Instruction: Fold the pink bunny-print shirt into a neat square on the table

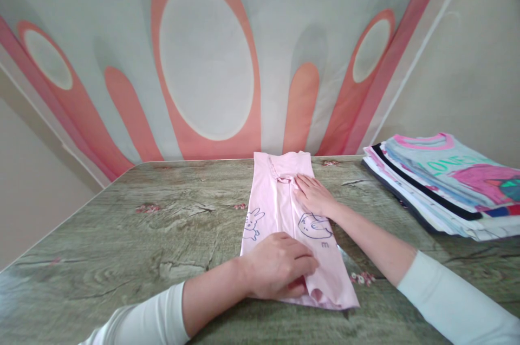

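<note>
A pale pink garment [280,209] with blue cartoon prints lies folded into a long narrow strip on the table, running away from me. My left hand [280,265] presses flat on its near end, fingers curled at the hem. My right hand [313,195] lies flat with fingers together on the garment's far half, near the neckline. Neither hand lifts the cloth; both press it down against the table.
The table [134,236] has a green wood-grain cover with small pink flowers. A stack of folded shirts [447,182] sits at the right edge. A wall hanging with large pink and white ovals [207,58] rises behind the table's far edge.
</note>
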The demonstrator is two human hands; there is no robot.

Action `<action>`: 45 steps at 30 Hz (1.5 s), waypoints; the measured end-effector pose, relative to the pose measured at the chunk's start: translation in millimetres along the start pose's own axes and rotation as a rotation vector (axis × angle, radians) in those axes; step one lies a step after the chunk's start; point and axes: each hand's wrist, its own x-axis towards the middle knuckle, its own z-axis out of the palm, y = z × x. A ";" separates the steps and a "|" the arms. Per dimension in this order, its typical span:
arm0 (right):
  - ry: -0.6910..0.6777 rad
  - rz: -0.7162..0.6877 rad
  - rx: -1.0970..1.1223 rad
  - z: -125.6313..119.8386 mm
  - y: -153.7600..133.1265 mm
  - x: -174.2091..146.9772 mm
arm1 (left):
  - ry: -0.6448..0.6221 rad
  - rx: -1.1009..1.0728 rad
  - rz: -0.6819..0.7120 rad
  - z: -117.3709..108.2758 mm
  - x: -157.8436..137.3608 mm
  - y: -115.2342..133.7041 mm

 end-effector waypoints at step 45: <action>-0.034 0.012 0.015 -2.4 -1.0 -0.3 | -0.078 -0.126 0.101 -6.5 -2.5 8.3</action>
